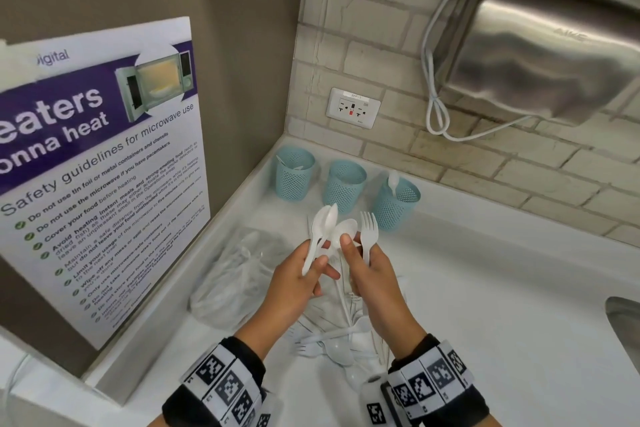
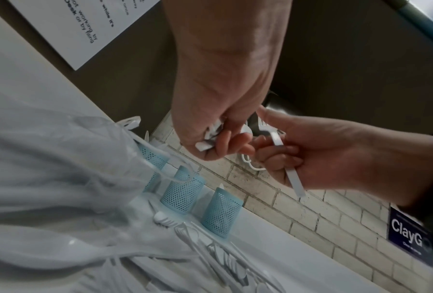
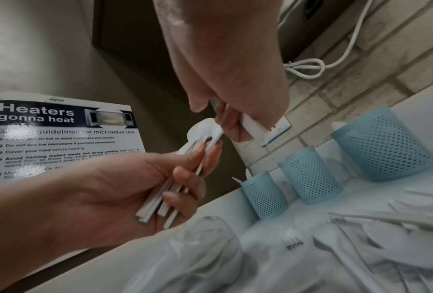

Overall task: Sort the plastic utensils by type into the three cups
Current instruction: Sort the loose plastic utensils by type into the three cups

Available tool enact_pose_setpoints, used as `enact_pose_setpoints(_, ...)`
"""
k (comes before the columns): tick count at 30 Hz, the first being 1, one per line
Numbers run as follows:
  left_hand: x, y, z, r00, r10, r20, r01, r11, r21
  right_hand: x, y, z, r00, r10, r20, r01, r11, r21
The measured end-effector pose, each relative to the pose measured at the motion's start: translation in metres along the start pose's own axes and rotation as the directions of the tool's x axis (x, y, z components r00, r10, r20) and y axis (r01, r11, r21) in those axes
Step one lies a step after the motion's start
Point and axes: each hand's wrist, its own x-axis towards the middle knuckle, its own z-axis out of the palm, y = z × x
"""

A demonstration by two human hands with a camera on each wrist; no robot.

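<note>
White plastic is all I have in both hands just now: my left hand (image 1: 301, 274) is curled round a small bunch of spoons (image 1: 323, 224), handles gripped in the palm and bowls pointing up and away from me toward the wall, while my right hand (image 1: 372, 274) has its lower fingers wrapped round the handle of a fork (image 1: 367, 229), tines up, with the thumb and forefinger pinching the bowl of one more spoon that leans across toward the left bunch. The right wrist view shows those left-hand handles side by side, fanned a little at the loose ends. What matters for the move I judge comes next is how these long pieces lie against the three blue mesh cups (image 1: 344, 185) standing in a row along the back of the white counter (image 1: 485, 288), just beyond my fingertips: the spoons and fork all run lengthwise toward the cups. The right-hand cup (image 1: 396, 203) already has a spoon standing in it and sits nearest my right hand, though the spoons are mostly in my left, so that hand would have to reach across. The left cup (image 1: 294, 173) holds some white pieces, which I cannot name for certain; the middle one looks empty from here. The rest of the unsorted pile (image 1: 341, 340) lies on the counter under my wrists, beside a crumpled clear plastic bag (image 1: 235, 274), so the sorting is, I think, barely begun.
</note>
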Motion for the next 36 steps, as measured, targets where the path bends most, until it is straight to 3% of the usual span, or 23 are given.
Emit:
enact_pose_setpoints(4, -0.0032, 0.0032, -0.0002, 0.999, 0.015, 0.032, -0.016, 0.999, 0.037, 0.0086, -0.004, 0.0001, 1.0, -0.016, -0.005, 0.016, 1.0, 0.003)
enact_pose_setpoints(10, -0.0044, 0.0089, -0.0004, 0.999, -0.043, -0.004, 0.043, 0.996, -0.084, 0.0097, -0.001, -0.006, 1.0, -0.006, -0.016, 0.006, 1.0, 0.024)
enact_pose_setpoints(20, -0.006, 0.007, 0.0001, 0.995, 0.017, 0.099, -0.025, 0.997, 0.079, 0.0089, -0.0056, -0.004, 0.999, 0.04, -0.012, -0.04, 0.999, -0.021)
enact_pose_setpoints(27, -0.004, 0.0079, 0.0033, 0.993, -0.111, 0.034, 0.112, 0.993, -0.044, 0.0065, -0.0101, -0.0053, 1.0, 0.02, 0.011, -0.021, 0.999, 0.049)
enact_pose_setpoints(31, -0.0041, 0.009, 0.0022, 0.987, -0.144, 0.076, 0.153, 0.979, -0.131, 0.0062, -0.0086, -0.0058, 1.0, 0.008, 0.018, -0.009, 0.998, 0.063)
enact_pose_setpoints(36, -0.0043, 0.0096, 0.0012, 0.992, -0.091, 0.088, 0.098, 0.993, -0.068, 0.0055, -0.0088, -0.0058, 0.996, 0.012, 0.086, -0.019, 0.997, 0.074)
